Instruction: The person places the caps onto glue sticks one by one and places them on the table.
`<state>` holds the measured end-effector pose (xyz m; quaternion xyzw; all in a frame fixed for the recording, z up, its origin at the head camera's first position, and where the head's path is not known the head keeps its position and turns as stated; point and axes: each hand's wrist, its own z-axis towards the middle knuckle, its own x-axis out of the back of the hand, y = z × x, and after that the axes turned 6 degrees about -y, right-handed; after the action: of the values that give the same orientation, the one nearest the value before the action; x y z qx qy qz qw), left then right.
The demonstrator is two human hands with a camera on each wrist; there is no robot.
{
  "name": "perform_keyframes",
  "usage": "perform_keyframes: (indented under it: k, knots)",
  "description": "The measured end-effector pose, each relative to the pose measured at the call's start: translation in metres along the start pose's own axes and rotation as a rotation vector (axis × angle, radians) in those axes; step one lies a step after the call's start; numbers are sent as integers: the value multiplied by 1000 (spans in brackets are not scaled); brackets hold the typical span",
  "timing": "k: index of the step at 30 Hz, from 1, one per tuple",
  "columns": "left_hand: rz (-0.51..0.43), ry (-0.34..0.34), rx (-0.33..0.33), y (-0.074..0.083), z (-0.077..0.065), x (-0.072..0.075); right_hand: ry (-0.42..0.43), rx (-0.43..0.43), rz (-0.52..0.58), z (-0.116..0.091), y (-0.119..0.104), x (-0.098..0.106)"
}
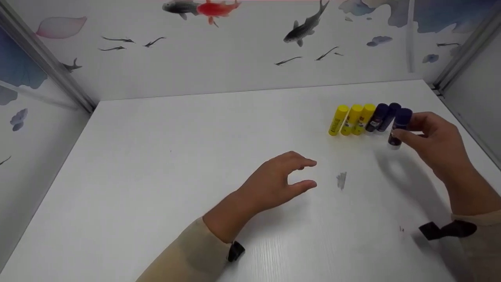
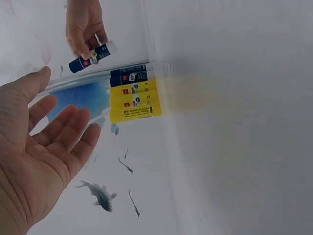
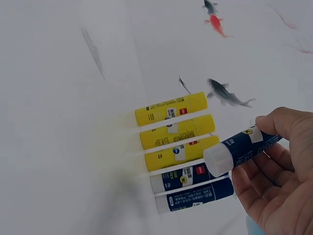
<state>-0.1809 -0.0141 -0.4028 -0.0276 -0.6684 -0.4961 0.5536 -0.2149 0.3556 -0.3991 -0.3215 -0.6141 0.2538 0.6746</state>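
Observation:
My right hand (image 1: 442,145) pinches a dark blue glue stick (image 1: 399,127) between thumb and fingers, its white base downward and held above the table. Just left of it, a row of glue sticks stands upright: three yellow ones (image 1: 338,120) and two dark blue ones (image 1: 377,117). In the right wrist view the held glue stick (image 3: 244,147) overlaps the end of the nearer blue one (image 3: 195,196). My left hand (image 1: 280,178) hovers over the middle of the table with fingers and thumb spread apart, holding nothing.
The white table (image 1: 176,176) has a grey smudge (image 1: 341,180) right of my left hand. A back wall (image 1: 242,58) printed with fish rises behind the row, and a side panel (image 1: 473,78) stands close on the right.

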Motion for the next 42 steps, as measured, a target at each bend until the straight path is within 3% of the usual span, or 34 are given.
perform_keyframes:
  k: [14, 24, 34, 42]
  knots:
    - [13, -33, -46, -1, 8, -5, 19, -73, 7, 30, 35, 10]
    - [15, -55, -40, 0, 14, -10, -15, -111, 97, 47, 49, 9]
    - [22, -120, -4, 4, 18, -10, -8, -163, 145, 57, 55, 9]
    - [40, -153, -13, 5, 20, -10, -22, -176, 128, 62, 57, 8]
